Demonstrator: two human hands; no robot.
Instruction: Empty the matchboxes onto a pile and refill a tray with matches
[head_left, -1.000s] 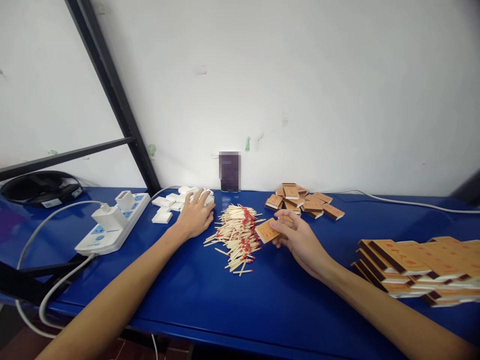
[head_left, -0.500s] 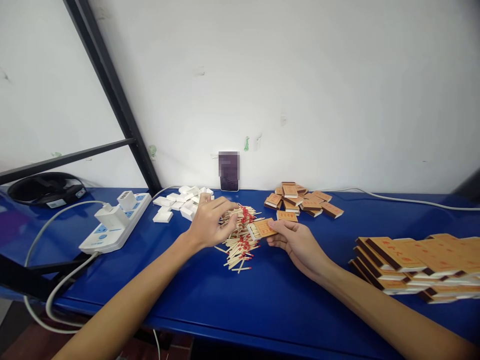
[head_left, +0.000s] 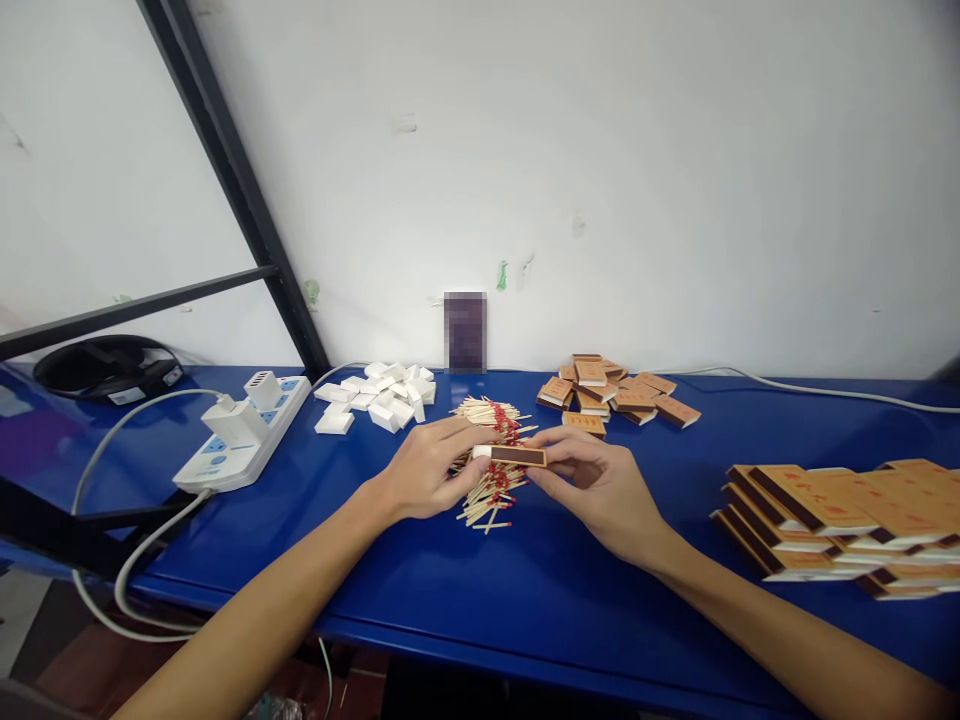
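A matchbox (head_left: 517, 456) is held between my two hands, its dark striking side facing me and a bit of the white inner tray showing at the left end. My right hand (head_left: 600, 485) pinches the sleeve's right end. At the white end, my left hand (head_left: 431, 465) closes its thumb and fingers on the box. Right below and behind it lies a loose pile of red-tipped matches (head_left: 487, 500), partly covered by the hands and box. White trays (head_left: 386, 390) lie heaped behind my left hand. Behind my right hand sits a heap of matchboxes (head_left: 615, 390).
Stacked matchboxes (head_left: 817, 500) stand at the right on the blue table (head_left: 465, 600). At the left are a power strip (head_left: 247, 450) with plugs and cables, a black headset (head_left: 109, 368) and a black metal frame (head_left: 232, 170). A pixelated dark panel (head_left: 465, 335) leans against the wall.
My left hand has come right and closed on the matchbox's end. The box has turned so its dark side faces me, and less of the tray shows. The view has shifted slightly.
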